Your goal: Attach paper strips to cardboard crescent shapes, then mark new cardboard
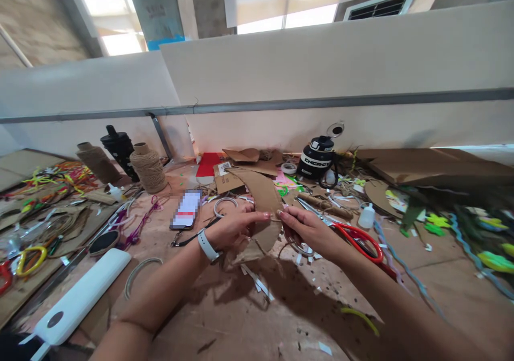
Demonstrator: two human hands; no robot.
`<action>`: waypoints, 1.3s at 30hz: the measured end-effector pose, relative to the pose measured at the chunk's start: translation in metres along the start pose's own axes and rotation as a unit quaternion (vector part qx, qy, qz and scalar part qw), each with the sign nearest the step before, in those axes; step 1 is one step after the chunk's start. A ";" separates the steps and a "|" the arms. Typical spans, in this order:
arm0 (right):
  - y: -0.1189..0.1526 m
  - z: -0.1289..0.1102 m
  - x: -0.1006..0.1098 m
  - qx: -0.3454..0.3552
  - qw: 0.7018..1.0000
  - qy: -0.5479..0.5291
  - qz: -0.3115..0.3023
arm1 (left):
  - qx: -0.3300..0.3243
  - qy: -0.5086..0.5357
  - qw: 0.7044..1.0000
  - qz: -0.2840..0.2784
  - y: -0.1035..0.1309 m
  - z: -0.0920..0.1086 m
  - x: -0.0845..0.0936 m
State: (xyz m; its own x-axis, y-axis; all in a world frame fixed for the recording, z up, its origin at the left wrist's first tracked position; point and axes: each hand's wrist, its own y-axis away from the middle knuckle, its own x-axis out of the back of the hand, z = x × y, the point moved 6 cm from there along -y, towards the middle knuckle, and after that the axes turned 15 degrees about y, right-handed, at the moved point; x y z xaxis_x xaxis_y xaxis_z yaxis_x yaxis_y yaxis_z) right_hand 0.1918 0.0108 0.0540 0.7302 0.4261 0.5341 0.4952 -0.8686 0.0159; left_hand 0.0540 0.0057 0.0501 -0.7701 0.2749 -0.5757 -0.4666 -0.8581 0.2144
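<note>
A curved, crescent-like piece of brown cardboard [263,189] is held up above the middle of the table. My left hand [241,224], with a pale watch band on the wrist, grips its lower part, thumb across the front. At the cardboard's right edge my right hand [299,224] has its fingers pinched together, with thin brown twine [281,262] hanging below. Whether the right fingertips hold the twine, the cardboard edge or both is too small to tell. Just right of that hand lie red-handled scissors [359,241], blades toward the hand.
A phone [187,210] and a ring [225,207] lie left of the hands. Twine spools [148,168] and a black bottle [317,160] stand behind. A white elongated device [82,296] lies front left. At right are a small glue bottle [366,216] and cardboard sheets [441,165].
</note>
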 end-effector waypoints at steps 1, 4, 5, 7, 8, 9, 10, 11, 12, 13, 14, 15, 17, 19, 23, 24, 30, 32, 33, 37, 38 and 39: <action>0.000 0.001 0.000 -0.008 1.000 -0.005 0.002 | -0.005 -0.005 1.000 -0.014 0.000 0.001 -0.002; 0.000 0.000 -0.001 -0.022 1.000 -0.016 0.009 | -0.014 -0.005 0.998 -0.059 -0.001 0.000 -0.005; 0.001 -0.002 -0.002 -0.019 1.000 -0.014 0.011 | -0.015 -0.002 0.998 -0.067 -0.002 -0.001 -0.005; 0.001 -0.005 -0.004 -0.010 1.000 -0.009 0.015 | -0.016 -0.008 0.998 -0.068 -0.004 -0.004 -0.003; 0.001 -0.006 -0.005 -0.007 1.000 -0.009 0.019 | -0.017 -0.014 0.998 -0.066 -0.004 -0.004 -0.002; 0.001 -0.006 -0.006 -0.007 1.000 -0.010 0.023 | -0.016 -0.022 0.998 -0.064 -0.004 -0.004 -0.002; 0.001 -0.006 -0.006 -0.009 0.999 -0.014 0.028 | -0.017 -0.028 0.997 -0.065 -0.004 -0.004 -0.002; 0.001 -0.005 -0.007 -0.011 0.999 -0.017 0.035 | -0.017 -0.032 0.997 -0.069 -0.003 -0.003 -0.004; 0.002 -0.005 -0.006 -0.013 0.999 -0.022 0.042 | -0.018 -0.033 0.996 -0.075 -0.002 -0.001 -0.006; 0.002 -0.004 -0.006 -0.015 0.998 -0.026 0.049 | -0.018 -0.032 0.996 -0.079 -0.001 0.000 -0.007; 0.002 -0.004 -0.006 -0.017 0.998 -0.031 0.054 | -0.018 -0.031 0.996 -0.081 0.000 0.001 -0.008; 0.002 -0.003 -0.006 -0.021 0.997 -0.035 0.059 | -0.017 -0.030 0.996 -0.080 0.000 0.002 -0.007; 0.001 0.000 -0.006 -0.031 0.996 -0.050 0.065 | -0.009 -0.030 0.997 -0.064 -0.002 0.002 -0.002; -0.001 0.004 -0.007 -0.048 0.994 -0.075 0.062 | 0.004 -0.033 0.999 -0.032 -0.005 0.000 0.007; -0.003 0.009 -0.011 -0.080 0.990 -0.109 0.049 | -0.001 -0.037 0.999 -0.004 -0.010 -0.004 0.014; -0.003 0.010 -0.011 -0.084 0.989 -0.112 0.049 | -0.005 -0.030 0.999 -0.020 -0.010 -0.005 0.011; -0.002 0.008 -0.015 -0.075 0.991 -0.102 0.034 | -0.013 0.004 0.997 -0.080 -0.010 -0.010 0.001; -0.003 0.007 -0.014 -0.066 0.993 -0.087 0.036 | -0.018 -0.008 0.997 -0.073 -0.010 -0.009 0.003; -0.003 0.007 -0.014 -0.065 0.993 -0.085 0.038 | -0.024 -0.021 0.997 -0.067 -0.010 -0.008 0.004; -0.003 0.009 -0.015 -0.076 0.992 -0.098 0.031 | -0.056 -0.096 0.992 -0.060 -0.006 0.000 0.001; -0.002 0.009 -0.015 -0.076 0.992 -0.098 0.027 | -0.062 -0.112 0.990 -0.063 -0.005 0.001 0.000; -0.002 0.009 -0.015 -0.074 0.992 -0.095 0.024 | -0.069 -0.126 0.987 -0.065 -0.005 0.001 -0.002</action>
State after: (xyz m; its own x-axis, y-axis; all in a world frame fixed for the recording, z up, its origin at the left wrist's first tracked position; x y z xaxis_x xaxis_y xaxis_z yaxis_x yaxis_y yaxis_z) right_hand 0.1835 0.0084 0.0387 0.8334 0.4118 0.3686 0.3937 -0.9104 0.1268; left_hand 0.0569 0.0097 0.0507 -0.7995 0.4710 -0.3727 -0.5184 -0.8546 0.0321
